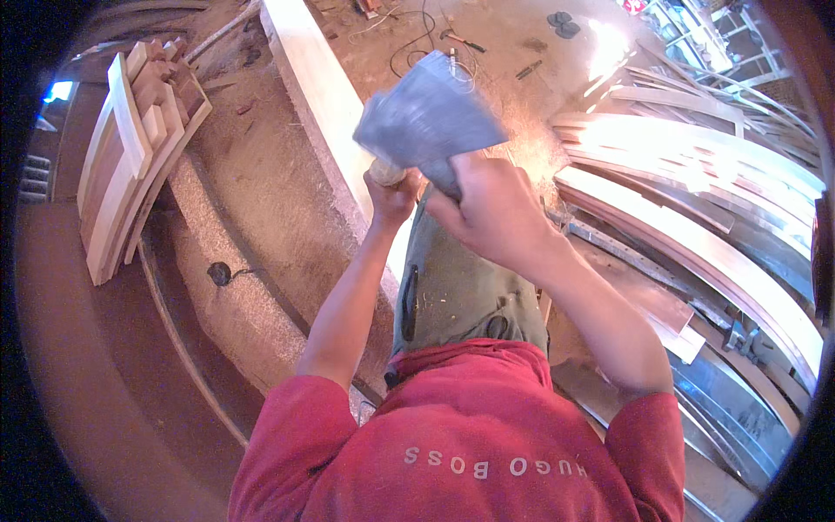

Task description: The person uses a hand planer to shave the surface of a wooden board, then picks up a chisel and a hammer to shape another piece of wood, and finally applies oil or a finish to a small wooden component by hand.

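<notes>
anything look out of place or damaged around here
A hammer lies on the floor near a loosely strewn dark cable, which looks untidy and could trip someone. Pale sawdust is scattered too. No damage stands out, though the grey-headed tool in the right hand is too blurred to judge.

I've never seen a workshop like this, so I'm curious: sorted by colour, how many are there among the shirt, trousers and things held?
Grey: 1, the broad-headed tool in the right fingers
Pale tan: 1, the round-ended piece in the left fingers
Red: 1, the shirt
Green: 1, the trousers
Total: 4
</notes>
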### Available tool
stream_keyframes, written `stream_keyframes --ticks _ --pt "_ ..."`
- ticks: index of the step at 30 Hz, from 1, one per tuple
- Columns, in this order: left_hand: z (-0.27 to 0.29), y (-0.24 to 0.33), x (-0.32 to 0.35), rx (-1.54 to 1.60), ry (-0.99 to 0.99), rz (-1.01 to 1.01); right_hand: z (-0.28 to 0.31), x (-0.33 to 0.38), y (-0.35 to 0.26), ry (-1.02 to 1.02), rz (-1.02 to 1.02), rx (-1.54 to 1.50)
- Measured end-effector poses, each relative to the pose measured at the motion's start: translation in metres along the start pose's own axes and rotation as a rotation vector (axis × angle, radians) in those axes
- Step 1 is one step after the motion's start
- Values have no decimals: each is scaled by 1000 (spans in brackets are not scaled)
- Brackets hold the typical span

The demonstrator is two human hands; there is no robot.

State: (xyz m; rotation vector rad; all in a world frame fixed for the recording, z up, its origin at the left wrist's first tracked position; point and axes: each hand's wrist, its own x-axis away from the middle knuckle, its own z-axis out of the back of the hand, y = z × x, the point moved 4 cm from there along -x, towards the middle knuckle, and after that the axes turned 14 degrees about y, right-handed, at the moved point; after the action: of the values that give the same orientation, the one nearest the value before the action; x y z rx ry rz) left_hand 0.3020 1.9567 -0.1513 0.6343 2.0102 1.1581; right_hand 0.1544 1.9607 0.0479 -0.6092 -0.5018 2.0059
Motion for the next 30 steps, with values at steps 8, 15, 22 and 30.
stream_keyframes --ticks 8,15,22,30 --pt "-13 8 7 -159 16 -210 -2 10 33 -176 -6 77" --pt "36 -81 33 9 -10 92 -1 64 45 -138 -577 -861" --pt "32 -58 32 -191 47 203 -25 128 88 -53 -781 -891" --pt "44 -73 10 -248 236 102 -44 172 92 -6 -1040 -1051"
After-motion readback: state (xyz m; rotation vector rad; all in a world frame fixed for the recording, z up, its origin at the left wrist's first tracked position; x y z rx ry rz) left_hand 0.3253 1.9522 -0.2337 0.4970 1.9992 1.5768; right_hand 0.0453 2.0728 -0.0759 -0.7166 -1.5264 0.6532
